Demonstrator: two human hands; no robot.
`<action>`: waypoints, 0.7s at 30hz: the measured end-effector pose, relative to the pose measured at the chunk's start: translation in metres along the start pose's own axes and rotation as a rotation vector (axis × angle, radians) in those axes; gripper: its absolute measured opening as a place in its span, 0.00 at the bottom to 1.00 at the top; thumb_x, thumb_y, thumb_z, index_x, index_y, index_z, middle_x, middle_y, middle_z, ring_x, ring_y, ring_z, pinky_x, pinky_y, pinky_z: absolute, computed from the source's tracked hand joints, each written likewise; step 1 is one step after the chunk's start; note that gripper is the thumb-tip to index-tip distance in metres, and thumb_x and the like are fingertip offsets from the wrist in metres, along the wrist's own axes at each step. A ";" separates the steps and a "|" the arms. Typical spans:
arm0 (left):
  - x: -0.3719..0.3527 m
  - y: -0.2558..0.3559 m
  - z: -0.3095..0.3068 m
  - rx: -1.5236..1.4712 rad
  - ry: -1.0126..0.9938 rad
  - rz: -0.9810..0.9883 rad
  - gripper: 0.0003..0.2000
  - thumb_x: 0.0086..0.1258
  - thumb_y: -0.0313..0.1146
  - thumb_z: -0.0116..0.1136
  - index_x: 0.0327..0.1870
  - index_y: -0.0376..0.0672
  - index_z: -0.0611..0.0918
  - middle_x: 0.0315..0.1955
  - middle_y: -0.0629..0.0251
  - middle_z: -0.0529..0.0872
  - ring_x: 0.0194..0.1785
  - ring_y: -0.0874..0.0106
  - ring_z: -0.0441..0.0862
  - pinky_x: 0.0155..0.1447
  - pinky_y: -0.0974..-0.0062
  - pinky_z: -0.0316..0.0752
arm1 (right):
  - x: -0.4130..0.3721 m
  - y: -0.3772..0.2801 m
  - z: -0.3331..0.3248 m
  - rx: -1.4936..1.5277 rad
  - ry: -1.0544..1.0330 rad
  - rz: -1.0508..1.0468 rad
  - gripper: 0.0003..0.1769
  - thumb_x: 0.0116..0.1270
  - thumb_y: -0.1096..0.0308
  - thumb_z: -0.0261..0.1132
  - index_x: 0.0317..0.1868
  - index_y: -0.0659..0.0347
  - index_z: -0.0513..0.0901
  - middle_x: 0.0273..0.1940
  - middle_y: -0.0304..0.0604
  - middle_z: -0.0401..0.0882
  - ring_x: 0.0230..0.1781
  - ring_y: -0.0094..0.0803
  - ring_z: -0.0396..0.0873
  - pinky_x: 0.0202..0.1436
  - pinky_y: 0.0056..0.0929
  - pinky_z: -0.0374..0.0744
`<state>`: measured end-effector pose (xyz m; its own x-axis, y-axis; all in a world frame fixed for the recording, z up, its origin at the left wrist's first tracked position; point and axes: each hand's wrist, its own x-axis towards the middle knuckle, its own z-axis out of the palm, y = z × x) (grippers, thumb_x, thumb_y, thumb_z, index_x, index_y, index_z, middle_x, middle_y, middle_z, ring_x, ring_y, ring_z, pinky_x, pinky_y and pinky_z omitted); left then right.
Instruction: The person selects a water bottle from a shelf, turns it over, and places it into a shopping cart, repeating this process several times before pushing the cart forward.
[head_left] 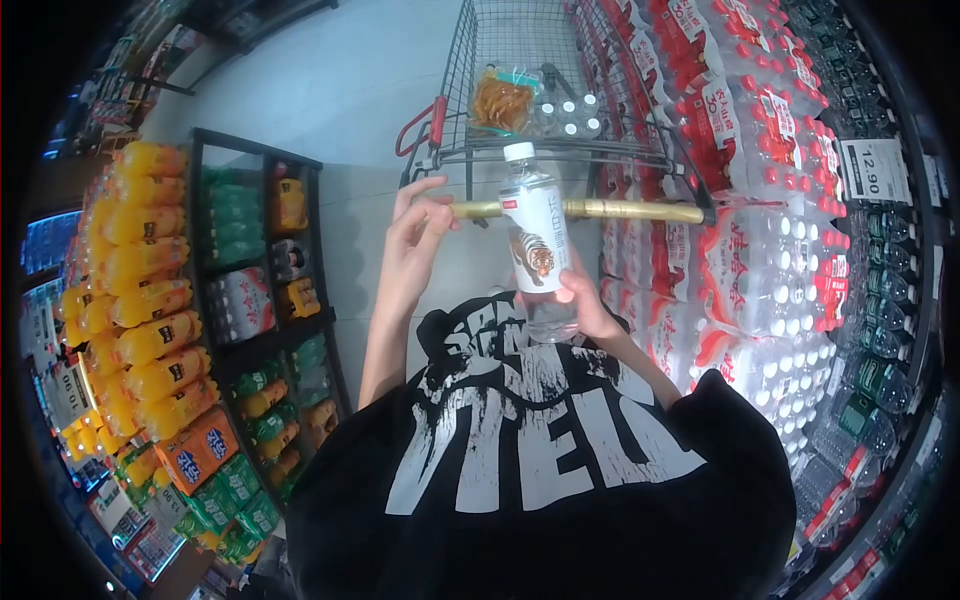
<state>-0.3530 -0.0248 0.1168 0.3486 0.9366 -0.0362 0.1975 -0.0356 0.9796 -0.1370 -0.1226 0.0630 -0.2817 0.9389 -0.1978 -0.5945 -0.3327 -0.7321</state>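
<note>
A clear water bottle with a white cap and a tiger on its label stands upright in front of my chest. My right hand grips it low on its right side, thumb across the label. Behind the bottle runs the yellowish handle bar of a shopping cart. My left hand is raised at the bar's left end, fingers loosely bent and apart, holding nothing visible. Inside the cart lie a bag of orange-brown food and several white-capped bottles.
Stacked red-and-white packs of bottled water line the right side, close to the cart. On the left stand rows of orange drink bottles and a black shelf of drinks. Pale tiled floor stretches ahead, left of the cart.
</note>
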 end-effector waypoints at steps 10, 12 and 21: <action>0.059 0.013 0.108 -0.295 -0.101 -0.271 0.29 0.67 0.28 0.56 0.67 0.42 0.57 0.61 0.58 0.57 0.61 0.64 0.67 0.59 0.70 0.72 | 0.065 -0.078 -0.091 -0.222 -0.065 -0.062 0.38 0.62 0.53 0.58 0.64 0.68 0.55 0.58 0.49 0.63 0.62 0.34 0.60 0.65 0.34 0.59; 0.061 0.003 0.121 -0.246 -0.108 -0.267 0.27 0.68 0.33 0.56 0.65 0.40 0.59 0.59 0.58 0.62 0.61 0.65 0.67 0.58 0.71 0.72 | 0.072 -0.089 -0.099 -0.375 -0.038 -0.066 0.38 0.62 0.53 0.57 0.64 0.67 0.55 0.58 0.49 0.63 0.62 0.35 0.62 0.65 0.34 0.59; 0.104 -0.041 0.130 0.159 -0.003 -0.174 0.10 0.71 0.31 0.47 0.47 0.34 0.75 0.30 0.56 0.81 0.34 0.68 0.80 0.40 0.73 0.74 | 0.115 -0.101 -0.137 -0.274 -0.164 0.015 0.34 0.62 0.64 0.63 0.62 0.65 0.56 0.53 0.49 0.67 0.54 0.33 0.70 0.49 0.30 0.77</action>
<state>-0.2061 0.0289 0.0478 0.2996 0.9323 -0.2027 0.3964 0.0716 0.9153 -0.0066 0.0315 0.0247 -0.4202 0.8997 -0.1182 -0.3703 -0.2889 -0.8828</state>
